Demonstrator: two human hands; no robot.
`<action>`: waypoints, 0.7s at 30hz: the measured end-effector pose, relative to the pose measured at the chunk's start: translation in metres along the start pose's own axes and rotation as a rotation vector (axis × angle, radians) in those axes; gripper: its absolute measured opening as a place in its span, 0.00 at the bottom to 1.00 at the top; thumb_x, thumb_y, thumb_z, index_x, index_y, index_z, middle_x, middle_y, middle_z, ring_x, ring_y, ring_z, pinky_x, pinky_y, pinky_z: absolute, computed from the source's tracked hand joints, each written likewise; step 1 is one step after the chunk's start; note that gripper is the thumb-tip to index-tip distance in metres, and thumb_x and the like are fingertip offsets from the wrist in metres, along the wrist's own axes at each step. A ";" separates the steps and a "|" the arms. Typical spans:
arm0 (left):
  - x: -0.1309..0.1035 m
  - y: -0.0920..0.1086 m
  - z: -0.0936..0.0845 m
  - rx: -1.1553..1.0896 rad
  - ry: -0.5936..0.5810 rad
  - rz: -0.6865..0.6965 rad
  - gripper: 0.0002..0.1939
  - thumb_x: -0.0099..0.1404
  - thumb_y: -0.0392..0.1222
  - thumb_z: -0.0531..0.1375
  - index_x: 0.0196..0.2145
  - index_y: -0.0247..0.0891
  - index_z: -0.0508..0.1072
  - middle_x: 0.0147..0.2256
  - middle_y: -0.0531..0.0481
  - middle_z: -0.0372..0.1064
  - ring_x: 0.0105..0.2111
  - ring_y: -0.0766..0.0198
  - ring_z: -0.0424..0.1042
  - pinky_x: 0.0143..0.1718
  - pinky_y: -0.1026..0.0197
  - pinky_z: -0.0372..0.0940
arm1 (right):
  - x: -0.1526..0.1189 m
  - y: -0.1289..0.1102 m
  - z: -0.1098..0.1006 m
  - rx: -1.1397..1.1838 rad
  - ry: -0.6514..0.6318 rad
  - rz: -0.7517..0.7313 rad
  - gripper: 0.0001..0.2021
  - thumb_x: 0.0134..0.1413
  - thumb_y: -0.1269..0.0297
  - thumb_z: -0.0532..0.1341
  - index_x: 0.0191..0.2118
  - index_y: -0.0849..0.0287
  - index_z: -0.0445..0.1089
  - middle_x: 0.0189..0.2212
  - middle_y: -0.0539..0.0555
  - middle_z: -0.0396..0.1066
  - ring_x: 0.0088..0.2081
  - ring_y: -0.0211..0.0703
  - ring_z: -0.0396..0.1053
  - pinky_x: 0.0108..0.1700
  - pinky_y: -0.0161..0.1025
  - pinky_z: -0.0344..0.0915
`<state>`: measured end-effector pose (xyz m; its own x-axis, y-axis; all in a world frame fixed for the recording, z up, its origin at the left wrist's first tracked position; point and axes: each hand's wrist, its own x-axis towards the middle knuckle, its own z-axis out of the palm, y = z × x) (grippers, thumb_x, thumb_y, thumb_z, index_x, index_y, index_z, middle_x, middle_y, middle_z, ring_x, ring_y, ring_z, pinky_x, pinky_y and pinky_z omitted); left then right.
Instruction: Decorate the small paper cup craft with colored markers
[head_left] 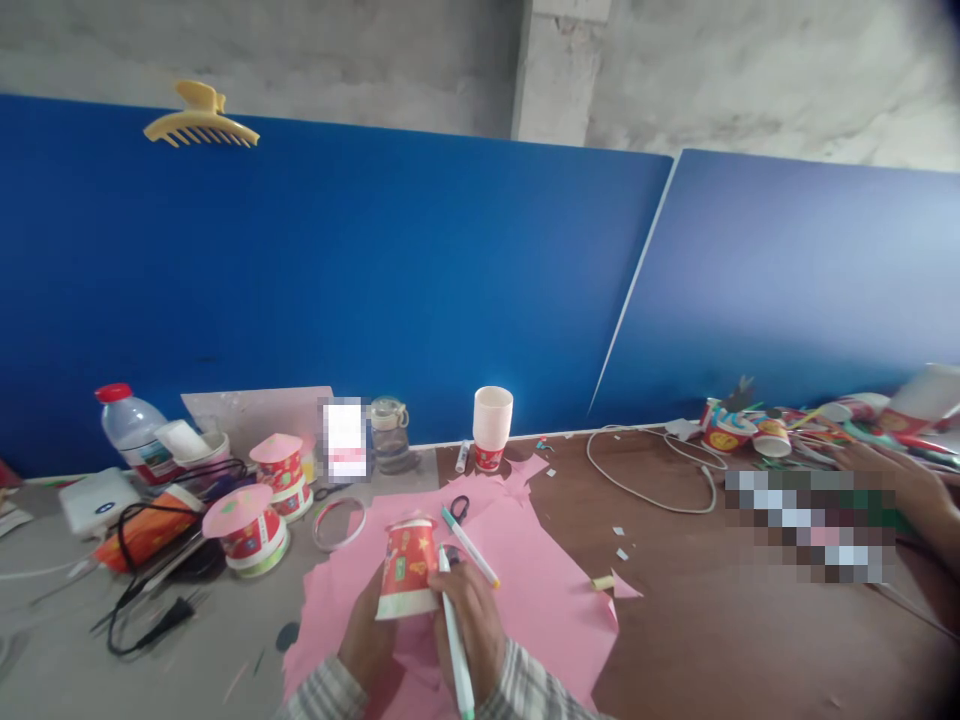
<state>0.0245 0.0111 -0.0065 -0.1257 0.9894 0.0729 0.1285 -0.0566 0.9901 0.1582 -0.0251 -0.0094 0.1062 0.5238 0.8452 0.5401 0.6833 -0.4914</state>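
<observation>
My left hand (369, 625) is wrapped round the left side of a red paper cup (409, 565) with yellow star patterns and a pale green rim, turned upside down. Against the cup's right side, my right hand (476, 620) grips a white marker (456, 650), whose upper end points at the cup. Both hands are above large pink paper (551, 610) with ragged edges. Another white marker with a teal end (471, 548) lies on this paper, beside the black handle of scissors (460, 508).
Paper cups with pink discs (251, 535), a tape roll (339, 525), a bottle (135, 430) and black cables stand or lie leftward. Stacked cups (492, 425) are by the blue partition (375, 270). Another person's hand (900, 480) is at right, near a white cable (649, 500).
</observation>
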 end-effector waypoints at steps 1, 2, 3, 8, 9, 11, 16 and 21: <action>0.000 0.002 -0.001 0.019 -0.010 0.025 0.18 0.35 0.55 0.58 0.24 0.44 0.72 0.26 0.51 0.75 0.30 0.51 0.70 0.32 0.53 0.67 | 0.000 0.001 -0.001 -0.012 -0.014 -0.010 0.13 0.49 0.75 0.57 0.41 0.54 0.67 0.25 0.50 0.67 0.24 0.47 0.68 0.24 0.39 0.68; -0.001 0.005 -0.002 0.045 -0.019 0.053 0.17 0.35 0.55 0.58 0.25 0.44 0.71 0.25 0.52 0.75 0.30 0.52 0.70 0.31 0.53 0.67 | 0.001 0.001 -0.002 -0.031 -0.038 -0.030 0.13 0.49 0.75 0.57 0.41 0.54 0.67 0.24 0.50 0.66 0.24 0.46 0.67 0.24 0.39 0.67; -0.001 0.008 -0.003 0.080 -0.032 0.083 0.17 0.36 0.54 0.58 0.26 0.44 0.71 0.25 0.52 0.75 0.30 0.52 0.70 0.31 0.54 0.68 | 0.002 0.002 -0.003 -0.049 -0.068 -0.055 0.12 0.50 0.74 0.57 0.40 0.55 0.68 0.23 0.50 0.66 0.23 0.46 0.67 0.24 0.39 0.66; -0.006 0.020 -0.007 0.203 -0.071 0.190 0.19 0.38 0.49 0.58 0.32 0.45 0.68 0.29 0.54 0.74 0.31 0.53 0.71 0.31 0.55 0.68 | 0.014 0.002 -0.012 -0.137 -0.196 -0.212 0.10 0.52 0.73 0.57 0.40 0.56 0.68 0.23 0.50 0.68 0.23 0.44 0.65 0.27 0.39 0.64; -0.006 0.019 -0.007 0.219 -0.058 0.195 0.19 0.38 0.47 0.58 0.32 0.45 0.68 0.29 0.54 0.74 0.31 0.54 0.71 0.31 0.56 0.68 | 0.017 0.001 -0.013 -0.153 -0.215 -0.234 0.10 0.52 0.73 0.57 0.40 0.56 0.68 0.23 0.50 0.69 0.24 0.44 0.66 0.27 0.39 0.64; -0.005 0.014 -0.006 0.251 -0.028 0.200 0.18 0.38 0.45 0.58 0.31 0.45 0.68 0.28 0.54 0.75 0.30 0.54 0.71 0.30 0.56 0.68 | 0.021 -0.003 -0.015 -0.153 -0.243 -0.269 0.10 0.52 0.72 0.57 0.40 0.55 0.69 0.24 0.51 0.70 0.25 0.45 0.67 0.28 0.40 0.64; -0.001 0.001 -0.006 0.255 0.014 0.247 0.11 0.40 0.42 0.54 0.26 0.45 0.69 0.21 0.55 0.74 0.24 0.55 0.72 0.24 0.58 0.68 | 0.019 -0.014 -0.015 -0.005 -0.258 -0.229 0.12 0.51 0.70 0.57 0.42 0.54 0.68 0.26 0.52 0.70 0.26 0.48 0.68 0.28 0.41 0.66; -0.002 0.005 -0.004 0.265 0.027 0.251 0.11 0.41 0.43 0.53 0.25 0.45 0.70 0.21 0.53 0.75 0.25 0.55 0.72 0.24 0.57 0.68 | 0.015 -0.021 -0.020 0.121 -0.084 0.010 0.15 0.50 0.60 0.57 0.44 0.55 0.67 0.28 0.53 0.71 0.29 0.51 0.70 0.30 0.44 0.69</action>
<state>0.0214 0.0083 -0.0011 -0.0833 0.9451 0.3160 0.4086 -0.2568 0.8758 0.1650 -0.0414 0.0176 0.0377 0.5680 0.8222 0.4343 0.7317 -0.5254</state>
